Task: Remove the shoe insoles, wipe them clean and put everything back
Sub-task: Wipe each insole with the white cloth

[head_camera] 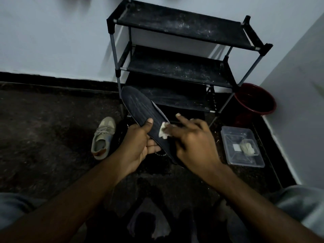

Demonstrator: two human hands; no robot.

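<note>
Gripping insole: left hand; right hand pinching cloth against it; clear tub holds rag.

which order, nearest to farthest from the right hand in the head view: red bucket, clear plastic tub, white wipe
1. white wipe, in the right hand grip, against the insole.
2. clear plastic tub, on the floor to that hand's right.
3. red bucket, farther back in the corner beside the rack.

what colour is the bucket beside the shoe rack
Dark red; the bucket shows in the head view, its only view.
</note>
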